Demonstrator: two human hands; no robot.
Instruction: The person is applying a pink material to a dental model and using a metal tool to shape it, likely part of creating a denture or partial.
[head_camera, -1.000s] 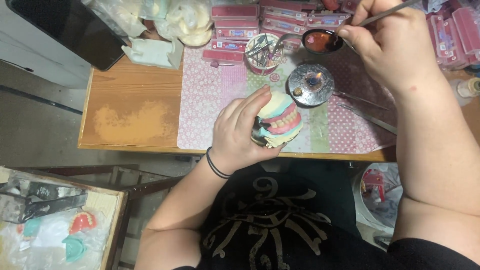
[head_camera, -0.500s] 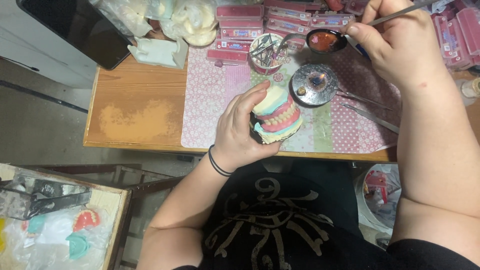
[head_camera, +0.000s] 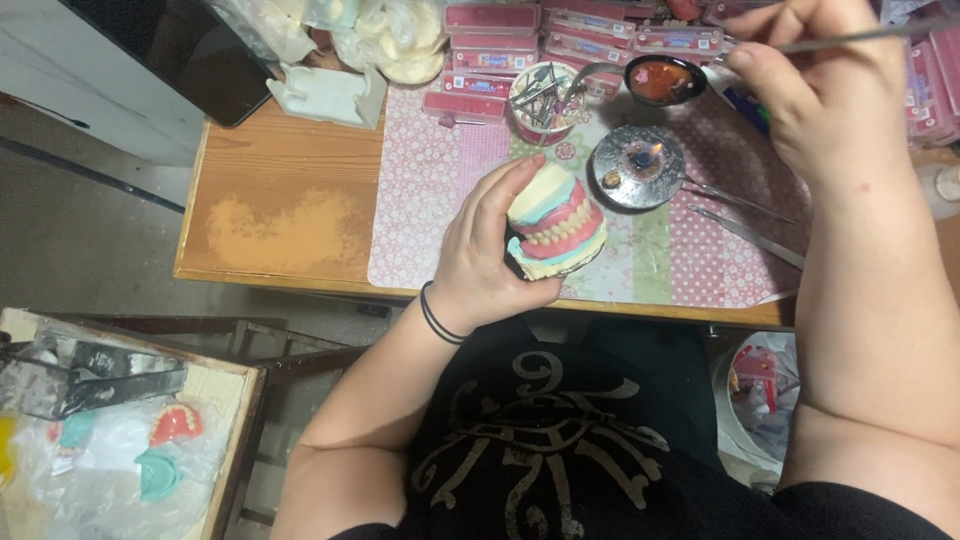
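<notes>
Holding the denture model (head_camera: 556, 222) clenched in my left hand (head_camera: 488, 262) at frame centre, just over the bench (head_camera: 280, 225) edge, I pinch a thin metal instrument (head_camera: 860, 36) in my right hand (head_camera: 820, 90) at upper right. Between them the small burner (head_camera: 638, 166) shows a flame; my forearm crossing it could scorch, and a loosened grip might drop the model off the bench.

Pink boxes (head_camera: 490, 30), tool cup (head_camera: 538, 105)
</notes>
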